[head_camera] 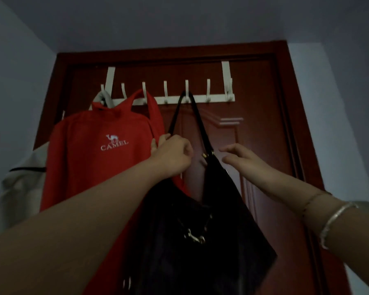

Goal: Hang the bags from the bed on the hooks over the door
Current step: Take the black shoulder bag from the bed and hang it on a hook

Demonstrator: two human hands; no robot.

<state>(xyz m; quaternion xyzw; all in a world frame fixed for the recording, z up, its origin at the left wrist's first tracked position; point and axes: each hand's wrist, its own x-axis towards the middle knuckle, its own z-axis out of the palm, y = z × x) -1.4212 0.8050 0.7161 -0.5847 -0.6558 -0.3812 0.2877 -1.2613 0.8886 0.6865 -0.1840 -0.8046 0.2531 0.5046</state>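
Already, much of the hanging appeared to be done. A red bag (98, 154) marked CAMEL was seen hung from the white over-door hook rack (219, 97), its fabric handle looped over a hook near the left end, and a pale bag or garment (15, 188) with a dark trim line was partly visible at the far left; what it was could not be told. A black handbag (202, 231) was suspended by its thin dark strap (186, 96), whose top was draped over a hook right of centre. The hooks further right were seen bare against the dark red wooden door (264, 145).

The left hand (173, 154) was closed into a loose fist around the strap's left run, just beside the red bag. The right hand (241, 158) was held open with fingers spread, close to the strap's right run but apart from it, with nothing grasped; a silver bangle (337, 222) was worn at that wrist.

The handbag was judged to be seated, with only release and settling left. Whether more bags waited on the bed could not be told, as the bed was out of view.

The handbag looked smooth and soft, like leather, with small metal fittings; the red bag looked like matte woven cloth; the rack was flat painted metal with upturned hooks.
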